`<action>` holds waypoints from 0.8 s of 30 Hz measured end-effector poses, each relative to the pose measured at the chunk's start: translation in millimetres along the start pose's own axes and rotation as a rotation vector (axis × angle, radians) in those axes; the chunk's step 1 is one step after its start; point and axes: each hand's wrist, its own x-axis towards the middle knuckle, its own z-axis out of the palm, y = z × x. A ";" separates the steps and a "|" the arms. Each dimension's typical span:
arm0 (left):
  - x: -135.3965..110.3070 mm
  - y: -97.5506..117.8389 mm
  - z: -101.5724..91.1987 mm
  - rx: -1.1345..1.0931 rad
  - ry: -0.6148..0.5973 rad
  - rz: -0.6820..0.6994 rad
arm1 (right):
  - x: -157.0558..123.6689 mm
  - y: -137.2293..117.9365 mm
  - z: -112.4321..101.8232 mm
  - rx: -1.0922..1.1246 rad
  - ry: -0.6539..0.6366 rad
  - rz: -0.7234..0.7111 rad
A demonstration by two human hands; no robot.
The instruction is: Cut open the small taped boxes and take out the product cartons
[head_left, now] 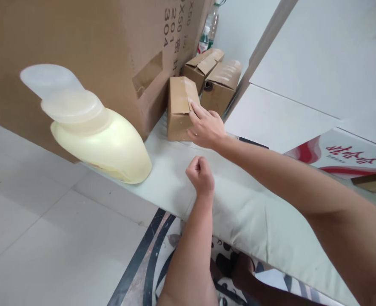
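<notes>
My right hand [205,126] rests flat against the near side of a small cardboard box [178,108] standing on a pale green cushioned surface [239,204]; the fingers touch its top flap edge. My left hand [200,173] is curled into a fist on the cushion, just below the right hand, holding nothing. A pale yellow plastic bottle [101,142] with an open translucent flip cap lies on its side to the left.
A very large cardboard carton [79,46] fills the upper left. Two more small cardboard boxes [213,78] sit behind the first. A white box with red print [344,157] lies at right. Plastic bottles [207,32] stand far back. Tiled floor below left.
</notes>
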 end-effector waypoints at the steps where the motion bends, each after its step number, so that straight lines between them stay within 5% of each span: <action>1: -0.9 -0.5 -0.5 0.022 0.032 0.045 | -22.2 1.9 -5.8 -0.006 0.004 0.014; 6: -13.9 -1.1 -4.3 0.088 0.116 0.378 | -147.7 24.3 -29.6 -0.044 0.022 0.134; 10: -23.3 -3.3 -0.2 0.155 0.108 0.561 | -284.1 43.6 -38.3 -0.029 0.078 0.260; 13: -32.9 -9.1 16.9 0.197 -0.131 0.513 | -395.5 53.2 -42.8 0.037 0.318 0.433; 17: -53.7 -22.3 50.6 0.150 -0.651 0.396 | -500.3 67.7 -40.8 -0.042 0.491 1.029; 20: -70.4 -31.7 72.1 0.084 -0.916 0.228 | -531.2 83.6 -28.9 0.013 0.336 1.300; 24: -90.5 -34.0 92.6 0.063 -1.114 0.194 | -539.9 102.6 -17.2 0.126 0.139 1.297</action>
